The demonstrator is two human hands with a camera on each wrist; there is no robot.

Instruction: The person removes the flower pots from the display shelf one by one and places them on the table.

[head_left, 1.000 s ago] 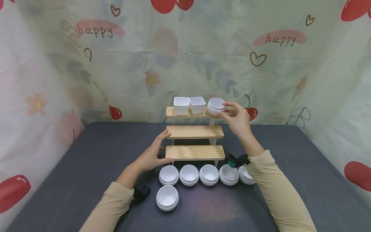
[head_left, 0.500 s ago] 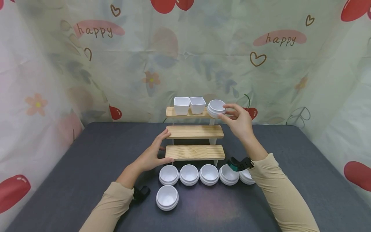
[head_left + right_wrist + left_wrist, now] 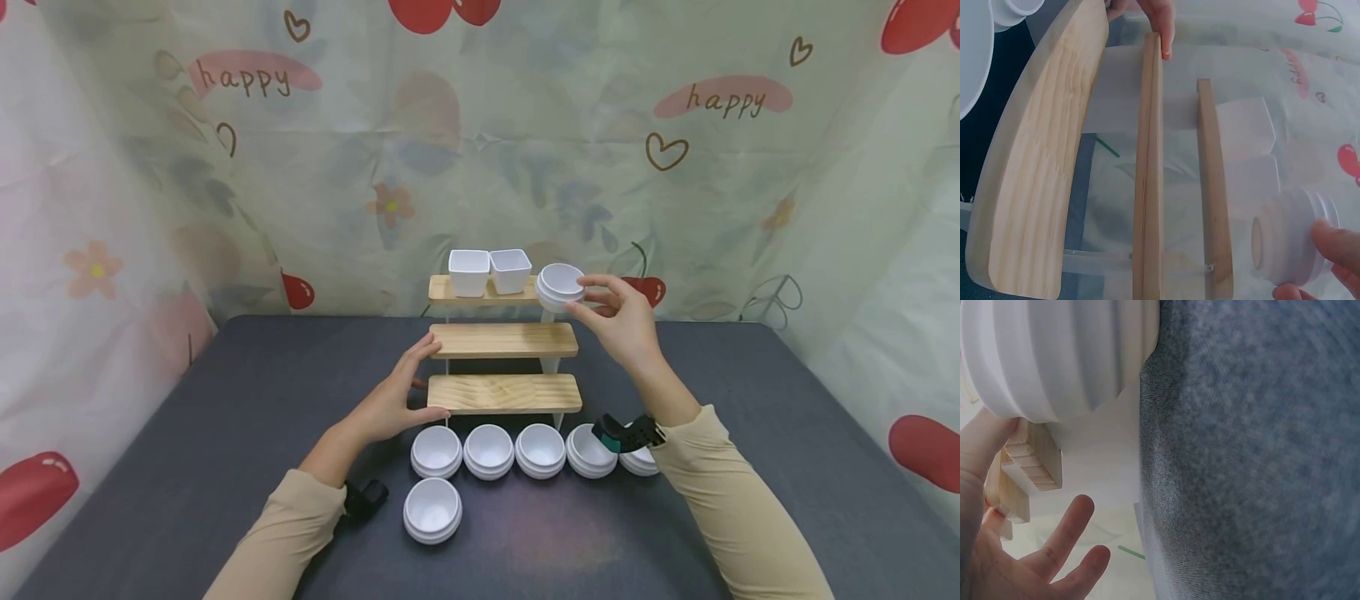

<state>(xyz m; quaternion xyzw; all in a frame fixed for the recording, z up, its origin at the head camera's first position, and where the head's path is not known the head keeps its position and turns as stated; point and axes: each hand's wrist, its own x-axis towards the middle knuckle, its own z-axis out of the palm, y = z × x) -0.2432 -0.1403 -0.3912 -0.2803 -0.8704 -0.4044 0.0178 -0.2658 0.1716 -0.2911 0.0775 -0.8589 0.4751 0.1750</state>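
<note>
A three-tier wooden shelf (image 3: 504,341) stands on the dark grey table (image 3: 187,433). My right hand (image 3: 617,317) pinches a white round ribbed pot (image 3: 560,285) at the right end of the top tier; the right wrist view shows the pot (image 3: 1288,239) between my fingertips (image 3: 1329,234) beside the top board. My left hand (image 3: 396,398) rests with straight fingers against the left ends of the middle and bottom tiers. In the left wrist view, my left hand (image 3: 1041,562) lies beside the shelf end (image 3: 1029,464). Two white square pots (image 3: 489,272) sit on the top tier.
A row of several white round pots (image 3: 513,451) lines the table in front of the shelf, with one more (image 3: 432,509) nearer me. A patterned cloth backdrop (image 3: 480,142) closes off the back and sides.
My right hand has drawn slightly down and toward me with the round pot, which now tilts off the right end of the top tier. The left hand has not moved.
</note>
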